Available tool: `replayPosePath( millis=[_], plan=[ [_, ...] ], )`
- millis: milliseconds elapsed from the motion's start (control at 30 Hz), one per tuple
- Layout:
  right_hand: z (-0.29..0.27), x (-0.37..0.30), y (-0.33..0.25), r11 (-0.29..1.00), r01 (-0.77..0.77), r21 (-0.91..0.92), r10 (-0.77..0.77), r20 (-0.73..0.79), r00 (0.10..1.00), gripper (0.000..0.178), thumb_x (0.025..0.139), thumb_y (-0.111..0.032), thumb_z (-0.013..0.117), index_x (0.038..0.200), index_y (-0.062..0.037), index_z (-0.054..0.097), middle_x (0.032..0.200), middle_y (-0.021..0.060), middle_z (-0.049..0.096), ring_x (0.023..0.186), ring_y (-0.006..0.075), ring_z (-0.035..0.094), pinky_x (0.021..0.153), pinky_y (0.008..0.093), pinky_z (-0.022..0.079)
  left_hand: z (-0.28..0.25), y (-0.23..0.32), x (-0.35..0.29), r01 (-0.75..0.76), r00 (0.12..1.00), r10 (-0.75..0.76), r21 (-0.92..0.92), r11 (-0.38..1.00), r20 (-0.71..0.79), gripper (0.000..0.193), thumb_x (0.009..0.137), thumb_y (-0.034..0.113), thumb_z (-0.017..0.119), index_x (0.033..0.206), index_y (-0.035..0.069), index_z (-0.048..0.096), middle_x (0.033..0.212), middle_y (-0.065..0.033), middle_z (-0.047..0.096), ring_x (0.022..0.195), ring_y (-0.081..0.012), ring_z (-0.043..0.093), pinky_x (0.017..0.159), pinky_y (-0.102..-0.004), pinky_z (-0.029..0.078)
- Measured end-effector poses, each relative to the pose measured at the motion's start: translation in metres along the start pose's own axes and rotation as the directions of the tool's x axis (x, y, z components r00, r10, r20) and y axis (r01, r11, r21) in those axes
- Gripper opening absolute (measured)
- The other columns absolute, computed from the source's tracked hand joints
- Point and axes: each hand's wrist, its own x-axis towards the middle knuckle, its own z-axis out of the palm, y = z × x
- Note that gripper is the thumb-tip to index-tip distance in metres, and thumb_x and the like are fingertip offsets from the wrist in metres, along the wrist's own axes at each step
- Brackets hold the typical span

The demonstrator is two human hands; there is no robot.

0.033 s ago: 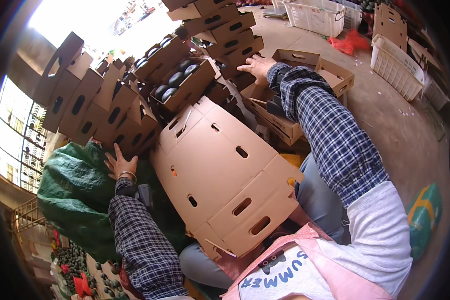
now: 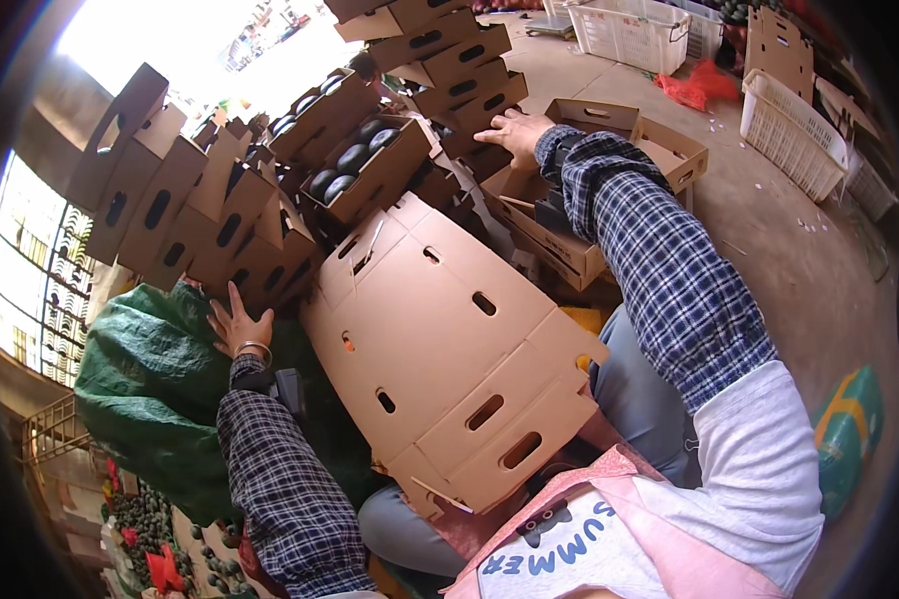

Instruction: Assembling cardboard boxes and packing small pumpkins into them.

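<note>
A flat brown cardboard box blank point(image 2: 449, 329) with oval hand slots lies tilted across my lap, its far end near an open carton point(image 2: 395, 170) of dark oval fruit. My left hand point(image 2: 240, 327), fingers spread, is beside the blank's left edge, over a green tarp-like sheet point(image 2: 140, 389) and close to stacked cartons point(image 2: 235, 215). Above the far right side reaches my right hand point(image 2: 514, 135), fingers stretched out, near another carton stack point(image 2: 474, 85) and an open carton point(image 2: 549, 245). Neither hand shows anything in its grasp.
White plastic crates point(image 2: 629, 32) stand at the back right, with another crate point(image 2: 791, 135) nearer. Red netting point(image 2: 699, 85) lies on the floor. A green bundle with yellow tape point(image 2: 849, 439) sits at the right. Many dark fruits point(image 2: 150, 529) are heaped at lower left.
</note>
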Motion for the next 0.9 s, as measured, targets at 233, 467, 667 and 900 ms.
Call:
replayPosePath(
  millis=[233, 467, 667, 900],
  plan=[
    [-0.047, 0.017, 0.010, 0.995, 0.012, -0.103, -0.023, -0.109, 0.994, 0.064, 0.074, -0.015, 0.068, 0.136, -0.0230, 0.050, 0.134, 0.0077, 0.046, 0.130, 0.0287, 0.041, 0.103, 0.0429, 0.043, -0.005, -0.002, 0.013, -0.050, 0.996, 0.051, -0.012, 0.999, 0.067, 0.090, 0.074, 0.043, 0.075, 0.149, 0.041, 0.026, 0.161, -0.0094, 0.008, 0.147, -0.0373, 0.006, 0.110, -0.0690, 0.015],
    [-0.121, 0.018, 0.021, 0.989, -0.097, -0.108, 0.058, -0.318, 0.946, 0.048, 0.082, -0.017, 0.064, 0.129, -0.0193, 0.056, 0.134, 0.0073, 0.051, 0.128, 0.0254, 0.047, 0.102, 0.0419, 0.045, 0.003, 0.005, 0.012, -0.066, 0.991, 0.063, 0.023, 0.998, 0.121, 0.084, 0.072, 0.047, 0.074, 0.146, 0.036, 0.035, 0.159, -0.0139, 0.012, 0.145, -0.0399, 0.011, 0.108, -0.0691, 0.020],
    [-0.004, -0.049, -0.074, 0.921, 0.076, 0.383, -0.061, -0.050, 0.997, 0.062, 0.084, -0.053, 0.062, 0.101, 0.0066, 0.064, 0.101, 0.0249, 0.067, 0.093, 0.0364, 0.067, 0.082, 0.0418, 0.055, 0.078, -0.011, -0.074, -0.214, 0.892, 0.322, -0.330, 0.919, 0.317, 0.063, 0.077, 0.053, 0.071, 0.093, -0.007, 0.065, 0.096, -0.0254, 0.068, 0.089, -0.0361, 0.067, 0.078, -0.0382, 0.052],
    [0.098, -0.108, -0.116, 0.844, 0.076, 0.532, -0.188, 0.160, 0.969, 0.119, 0.076, -0.068, 0.064, 0.132, 0.0283, 0.021, 0.095, 0.0358, 0.063, 0.094, 0.0420, 0.066, 0.082, 0.0408, 0.054, 0.069, -0.012, -0.203, 0.101, 0.870, 0.348, -0.818, 0.567, 0.349, 0.088, 0.081, 0.028, 0.078, 0.138, -0.015, 0.027, 0.123, -0.0221, 0.060, 0.110, -0.0276, 0.061, 0.091, -0.0327, 0.049]
  ],
)
